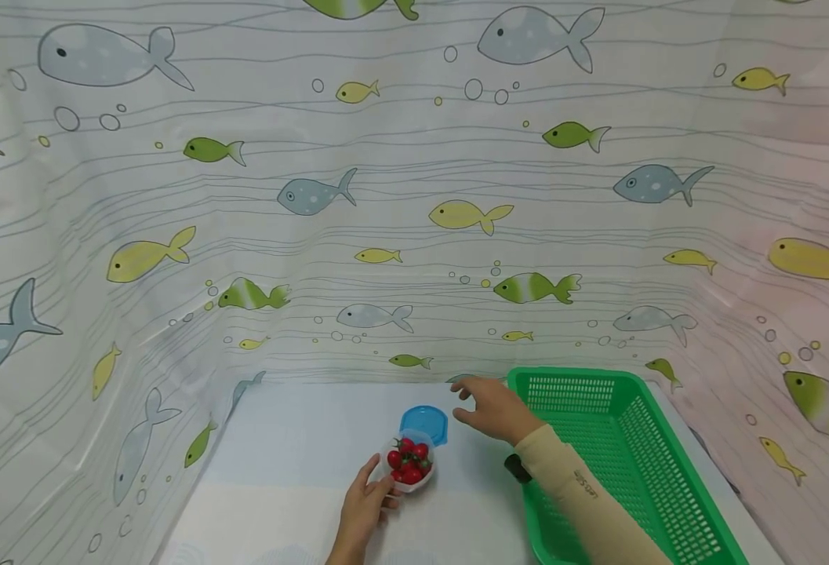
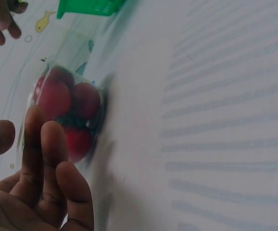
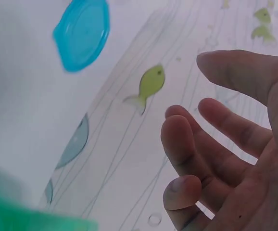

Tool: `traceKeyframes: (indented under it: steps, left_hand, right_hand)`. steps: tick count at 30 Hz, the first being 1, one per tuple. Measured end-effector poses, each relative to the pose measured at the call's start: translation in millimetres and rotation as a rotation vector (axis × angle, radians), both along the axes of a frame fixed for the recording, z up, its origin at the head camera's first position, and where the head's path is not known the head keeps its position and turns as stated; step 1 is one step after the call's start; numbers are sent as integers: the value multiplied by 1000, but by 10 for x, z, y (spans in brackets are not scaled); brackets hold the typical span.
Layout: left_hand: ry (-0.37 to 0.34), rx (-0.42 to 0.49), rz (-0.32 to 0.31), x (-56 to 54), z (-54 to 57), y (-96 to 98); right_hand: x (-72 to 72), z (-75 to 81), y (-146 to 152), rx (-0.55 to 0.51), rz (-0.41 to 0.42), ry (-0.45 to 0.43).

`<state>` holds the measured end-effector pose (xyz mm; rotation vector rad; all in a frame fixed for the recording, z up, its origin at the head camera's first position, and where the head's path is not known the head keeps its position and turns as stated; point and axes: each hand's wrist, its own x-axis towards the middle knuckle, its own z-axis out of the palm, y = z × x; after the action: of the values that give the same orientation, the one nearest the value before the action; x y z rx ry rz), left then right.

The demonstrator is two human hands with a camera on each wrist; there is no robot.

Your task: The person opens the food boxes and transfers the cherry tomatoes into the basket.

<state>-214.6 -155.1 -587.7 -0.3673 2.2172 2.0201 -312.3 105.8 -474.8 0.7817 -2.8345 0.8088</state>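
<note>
A small clear plastic container [image 1: 419, 488] filled with several red cherry tomatoes [image 1: 411, 475] sits on the table, its top uncovered. My left hand [image 1: 363, 506] holds the near left side of the container, thumb by the rim. In the left wrist view the thumb and index finger lie on either side of its edge, while other fingers curl loosely in front. A blue lid [image 1: 424, 424] lies flat just beyond the container. My right hand [image 1: 493, 406] hovers in the air right of the lid, fingers loosely bent, with nothing between them.
A large green plastic basket [image 1: 520, 377] with perforated sides stands on the right side of the white table [image 1: 273, 447], under my right forearm. A fish-patterned sheet [image 1: 386, 259] forms walls behind and on both sides.
</note>
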Motion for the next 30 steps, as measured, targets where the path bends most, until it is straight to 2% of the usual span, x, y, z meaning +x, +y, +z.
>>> traceKeyframes:
  steps: [9, 18, 24, 30]
  left_hand:
    - [36, -5, -9, 17, -4, -9]
    - [76, -35, -30, 8, -16, 3]
    - [64, -35, -18, 13, 0, 27]
    - [81, -46, -3, 21, -2, 40]
  right_hand:
    - [145, 37, -334, 44, 83, -42]
    - [243, -81, -591, 107, 141, -76]
    - [304, -160, -708, 146, 170, -126]
    - [378, -193, -792, 174, 202, -192]
